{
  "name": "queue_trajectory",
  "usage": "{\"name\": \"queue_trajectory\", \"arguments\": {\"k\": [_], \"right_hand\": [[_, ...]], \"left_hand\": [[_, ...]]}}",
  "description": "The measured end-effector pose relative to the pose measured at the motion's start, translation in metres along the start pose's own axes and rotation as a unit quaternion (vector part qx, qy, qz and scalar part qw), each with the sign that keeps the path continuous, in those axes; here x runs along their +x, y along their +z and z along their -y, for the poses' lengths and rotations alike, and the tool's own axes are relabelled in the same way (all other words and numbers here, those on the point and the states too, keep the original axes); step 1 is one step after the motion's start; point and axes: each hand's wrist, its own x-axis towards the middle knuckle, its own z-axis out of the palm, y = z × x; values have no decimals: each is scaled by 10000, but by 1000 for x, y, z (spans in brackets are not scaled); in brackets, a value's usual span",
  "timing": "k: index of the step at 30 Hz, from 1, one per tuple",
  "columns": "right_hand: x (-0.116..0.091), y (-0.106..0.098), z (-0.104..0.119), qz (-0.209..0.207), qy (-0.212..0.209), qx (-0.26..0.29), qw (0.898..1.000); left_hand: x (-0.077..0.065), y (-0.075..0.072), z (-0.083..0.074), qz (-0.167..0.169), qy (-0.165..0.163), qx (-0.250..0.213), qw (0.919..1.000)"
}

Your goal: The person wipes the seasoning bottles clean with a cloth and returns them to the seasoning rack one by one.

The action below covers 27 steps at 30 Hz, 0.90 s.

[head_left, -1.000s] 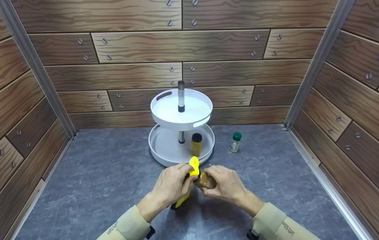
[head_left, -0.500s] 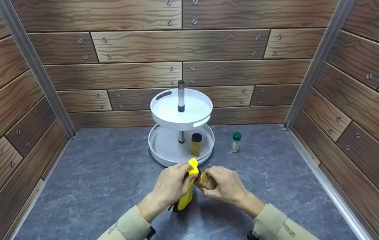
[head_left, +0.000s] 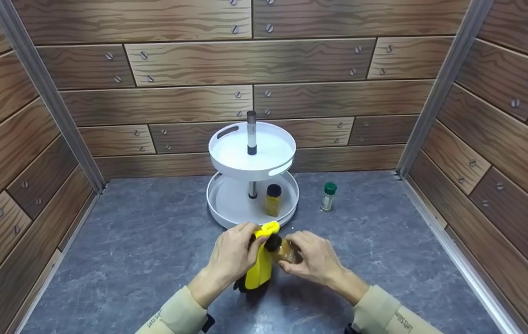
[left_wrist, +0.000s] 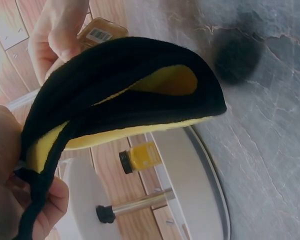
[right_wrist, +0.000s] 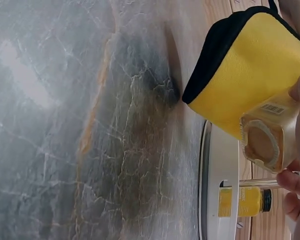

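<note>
My left hand (head_left: pixel 236 250) pinches a yellow cloth with black edging (head_left: pixel 260 266), which hangs folded below the fingers. My right hand (head_left: pixel 315 255) grips a clear spice jar with brown contents (head_left: pixel 287 252), tilted so its black cap points left toward the cloth. In the right wrist view the jar's base (right_wrist: pixel 262 142) and a barcode show, with the yellow cloth (right_wrist: pixel 255 65) right behind. Seen from the left wrist, the cloth's black side (left_wrist: pixel 130 85) covers most of the jar (left_wrist: pixel 102 34). Both hands are above the table, in front of the two-tier stand.
A white two-tier round stand (head_left: pixel 217 211) stands at the back middle. On its lower tier is a yellow jar with a black cap (head_left: pixel 273 202). Right of it, a green-capped jar (head_left: pixel 327 197) stands on the grey marbled table (head_left: pixel 152 241). Wood-patterned walls (head_left: pixel 189 102) enclose the area.
The left hand and cloth have shifted slightly left, off the jar's cap, which now shows. The cloth hangs more spread out. My right hand keeps the jar in nearly the same place.
</note>
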Motion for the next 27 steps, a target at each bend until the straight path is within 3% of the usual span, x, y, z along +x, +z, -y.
{"name": "queue_trajectory", "arguments": {"k": [8,13,21,27], "right_hand": [[0,-3,-3,-131,708,942,9930],[2,-2,-1,-83,895,1467,9851],[9,-1,2,-206,903,1806,9792],[14,-4,3,-107,1088,2228,9687]], "left_hand": [[-2,-2,3,-370,-308,-40,9988],[-2,-1,0,-515,-347,-103,9980],[1,2,-6,-587,137,-370,9975],[1,6,-5,-725,519,-348,9954]]}}
